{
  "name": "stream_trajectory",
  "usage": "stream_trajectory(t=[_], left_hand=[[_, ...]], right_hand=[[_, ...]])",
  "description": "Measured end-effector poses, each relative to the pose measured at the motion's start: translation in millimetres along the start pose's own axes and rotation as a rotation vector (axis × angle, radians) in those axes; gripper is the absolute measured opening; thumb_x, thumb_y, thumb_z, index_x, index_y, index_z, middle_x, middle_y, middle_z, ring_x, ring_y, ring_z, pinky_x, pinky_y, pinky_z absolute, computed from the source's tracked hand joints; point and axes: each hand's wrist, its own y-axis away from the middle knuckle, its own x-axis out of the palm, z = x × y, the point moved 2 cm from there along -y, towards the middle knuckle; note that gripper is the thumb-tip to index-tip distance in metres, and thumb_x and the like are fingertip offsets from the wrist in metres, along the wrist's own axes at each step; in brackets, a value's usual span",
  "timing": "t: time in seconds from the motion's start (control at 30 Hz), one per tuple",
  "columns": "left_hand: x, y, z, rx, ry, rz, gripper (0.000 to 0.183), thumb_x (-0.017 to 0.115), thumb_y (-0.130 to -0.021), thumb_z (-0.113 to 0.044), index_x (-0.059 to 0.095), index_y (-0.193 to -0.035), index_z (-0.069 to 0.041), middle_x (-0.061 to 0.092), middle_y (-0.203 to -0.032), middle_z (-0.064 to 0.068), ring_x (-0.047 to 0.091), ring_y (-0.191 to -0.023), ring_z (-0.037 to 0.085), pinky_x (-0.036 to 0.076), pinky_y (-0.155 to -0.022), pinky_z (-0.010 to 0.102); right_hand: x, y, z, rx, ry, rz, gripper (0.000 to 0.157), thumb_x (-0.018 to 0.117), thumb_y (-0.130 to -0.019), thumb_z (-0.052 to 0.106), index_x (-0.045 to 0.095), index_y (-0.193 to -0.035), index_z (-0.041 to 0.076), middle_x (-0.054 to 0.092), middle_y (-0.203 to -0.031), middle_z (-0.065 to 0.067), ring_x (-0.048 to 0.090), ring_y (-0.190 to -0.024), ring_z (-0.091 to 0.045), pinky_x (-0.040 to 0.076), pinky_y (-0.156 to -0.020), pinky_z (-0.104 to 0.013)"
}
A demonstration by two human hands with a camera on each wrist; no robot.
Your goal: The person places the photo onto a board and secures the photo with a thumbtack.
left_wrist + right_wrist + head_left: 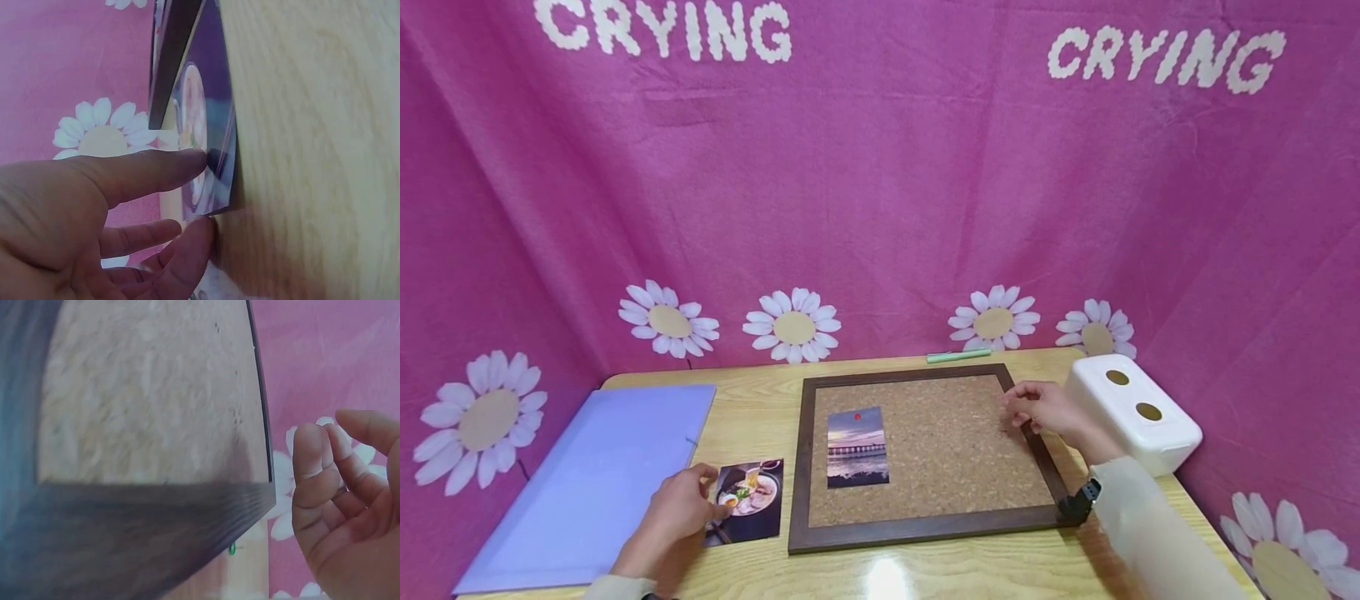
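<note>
My left hand (679, 502) is at the left edge of a photo of a ramen bowl (760, 515), which lies on the table left of the cork board. In the left wrist view, the thumb lies on the face of the ramen photo (215, 119) and the forefinger curls at its edge. A brown-framed cork board (955, 450) lies on the table, bearing a pier sunset photo (857, 458) with a red push pin (857, 416) at its top. Over the board's right frame hovers my right hand (1048, 408), fingers loosely bent, nothing visible between thumb and fingers (310, 447).
A lavender folder (602, 475) covers the left side of the table. Behind the board lies a green pen-like stick (958, 356). At the right stands a white box (1131, 408) with two round holes. Pink cloth with daisies (880, 208) surrounds the table.
</note>
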Motion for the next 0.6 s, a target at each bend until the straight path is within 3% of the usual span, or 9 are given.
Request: stream_trajectory(t=[0.17, 0.33, 0.6], left_hand=[[1.8, -1.5, 1.2, 0.007, 0.029, -0.001, 0.063, 0.089, -0.068, -0.019, 0.061, -0.119, 0.004, 0.056, -0.078, 0.001, 0.052, -0.072, 0.019, 0.040, -0.064, 0.032], [2.8, -2.1, 6.2, 0.015, 0.136, 0.015, 0.061, 0.082, -0.069, -0.006, 0.059, -0.123, 0.009, 0.060, -0.074, 0.001, 0.052, -0.068, 0.015, 0.042, -0.062, 0.028], [7.1, -1.8, 10.7, -0.035, 0.323, 0.049, 0.043, 0.066, -0.077, 0.009, 0.059, -0.119, 0.015, 0.061, -0.074, 0.006, 0.058, -0.062, 0.014, 0.057, -0.056, 0.027]], right_hand=[[-3.1, 1.5, -9.1, 0.014, -0.005, -0.010, 0.030, 0.057, -0.101, 0.016, 0.059, -0.116, -0.010, 0.068, -0.090, -0.007, 0.065, -0.077, -0.013, 0.048, -0.058, -0.027], [-4.0, 1.7, -17.7, 0.054, 0.039, -0.069, 0.027, 0.054, -0.102, 0.017, 0.059, -0.114, -0.007, 0.067, -0.093, -0.005, 0.066, -0.077, -0.012, 0.049, -0.060, -0.028], [-9.5, 3.5, -28.0, 0.101, 0.097, -0.167, 0.025, 0.050, -0.101, 0.013, 0.059, -0.111, -0.008, 0.063, -0.084, -0.008, 0.063, -0.069, -0.014, 0.053, -0.056, -0.030]])
